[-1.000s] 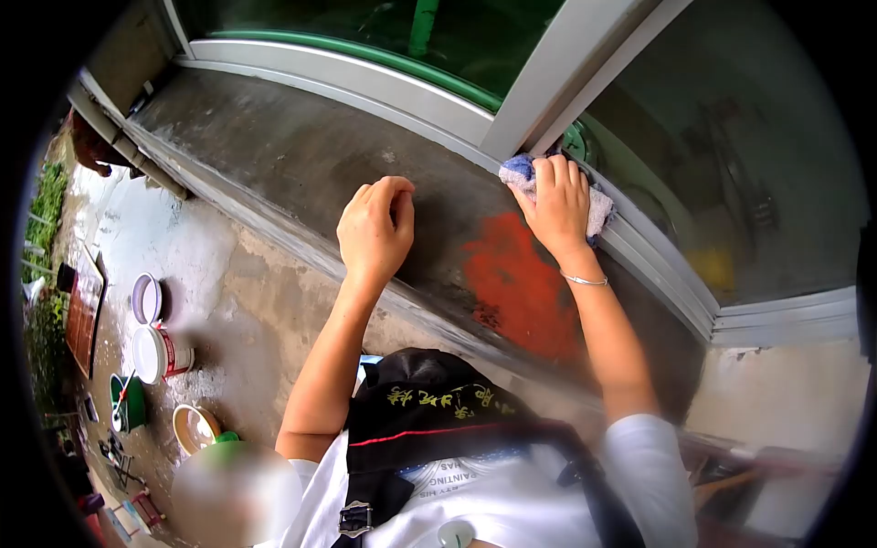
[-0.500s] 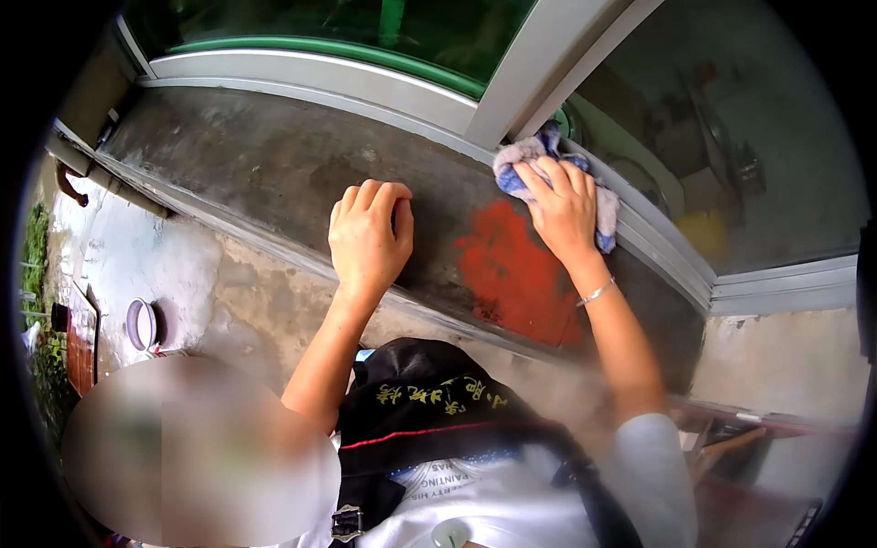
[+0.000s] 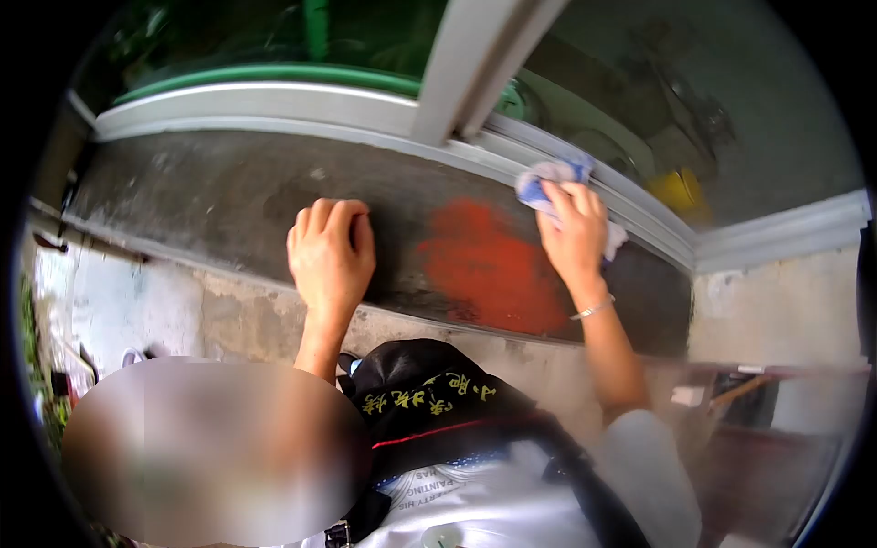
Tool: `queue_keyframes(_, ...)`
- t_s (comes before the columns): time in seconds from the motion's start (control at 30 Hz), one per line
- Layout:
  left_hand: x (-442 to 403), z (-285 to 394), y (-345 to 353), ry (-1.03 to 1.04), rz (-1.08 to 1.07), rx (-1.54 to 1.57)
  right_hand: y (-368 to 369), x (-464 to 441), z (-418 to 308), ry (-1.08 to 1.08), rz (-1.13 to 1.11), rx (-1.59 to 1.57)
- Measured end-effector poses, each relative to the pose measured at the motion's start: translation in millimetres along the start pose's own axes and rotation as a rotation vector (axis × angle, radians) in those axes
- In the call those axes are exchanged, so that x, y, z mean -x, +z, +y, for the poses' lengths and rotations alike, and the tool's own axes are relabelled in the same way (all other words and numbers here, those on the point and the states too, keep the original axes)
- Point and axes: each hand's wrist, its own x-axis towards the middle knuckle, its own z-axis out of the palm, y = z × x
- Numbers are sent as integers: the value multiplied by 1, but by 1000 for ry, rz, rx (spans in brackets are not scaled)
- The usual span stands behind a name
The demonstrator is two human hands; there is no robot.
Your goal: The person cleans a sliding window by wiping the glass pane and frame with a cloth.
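While the two hands are well apart, reading the clock from the centre of the view: pale ground (image 3: 137, 292) at nine o'clock, below the edge of a dark grey sill (image 3: 201, 192) that sweeps from ten o'clock across to three. Blurred oval at eight, contents unreadable. Left hand (image 3: 331, 260) at nine, just off centre, back of the hand uppermost over the sill; fingers bent and side by side, thumb slightly off the forefinger, tips out of sight. Cannot tell how far it closes or whether it touches the sill. Black apron (image 3: 438, 365) with yellow lettering at six, over a white shirt. Grey window post (image 3: 475, 68) at twelve. Red patch (image 3: 493, 269) on the sill at three, close to centre, between the hands. Bunched cloth (image 3: 555, 171), white and blue, between one and two o'clock, against the lower window rail (image 3: 653, 215); one end shows past the far side of the right hand (image 3: 577, 228), which is clamped over it at half past two. Bracelet (image 3: 593, 309) on that wrist. Yellow object (image 3: 678, 192) behind the glass, past two. Pale wall (image 3: 786, 306) at three, right of the sill's end.
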Motion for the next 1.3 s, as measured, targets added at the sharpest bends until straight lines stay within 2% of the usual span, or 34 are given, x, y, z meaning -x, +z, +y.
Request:
queue_keyframes(0.07,-4,5,9,26,-32,50,9,-15,-20,-5,-37,-65)
queue_keyframes(0.23,-1,-15,1,10,-74,44,-4,-5,19,28,-2,-75)
queue_keyframes(0.37,1,-7,11,11,-91,-2,-42,57,136,184,2,241)
queue_keyframes(0.43,1,-7,12,12,-79,-4,-70,95,200,399,-84,447)
queue_keyframes(0.5,1,-7,12,15,-73,-6,-90,137,254,511,-44,603)
queue_keyframes(0.53,1,-7,13,19,-66,-3,-90,148,265,508,-43,601)
queue_keyframes(0.6,0,-7,13,18,-67,-14,-87,162,282,502,106,704)
queue_keyframes(0.63,0,-6,13,22,-70,-26,-83,157,278,500,106,704)
queue_keyframes(0.7,0,-5,13,30,-65,-31,-64,131,243,755,60,636)
queue_keyframes(0.83,0,-4,15,42,-68,-83,-44,74,126,555,-20,446)
queue_keyframes(0.9,0,-2,14,49,-72,-64,-38,55,87,237,52,210)
queue_keyframes(1.0,0,-5,10,59,-59,-10,-36,44,98,182,-4,66)
queue_keyframes(1.03,1,-6,9,63,-47,4,-36,46,116,182,43,147)
queue_keyframes(1.13,0,-1,7,26,-26,40,-37,59,154,378,94,407)
queue_keyframes(1.17,-1,-1,7,19,-21,42,-34,58,155,450,185,466)
queue_keyframes(1.27,-3,0,9,14,-30,-21,-19,50,140,490,181,489)
queue_keyframes(1.3,-3,1,10,3,-40,-50,-11,44,132,481,171,382)
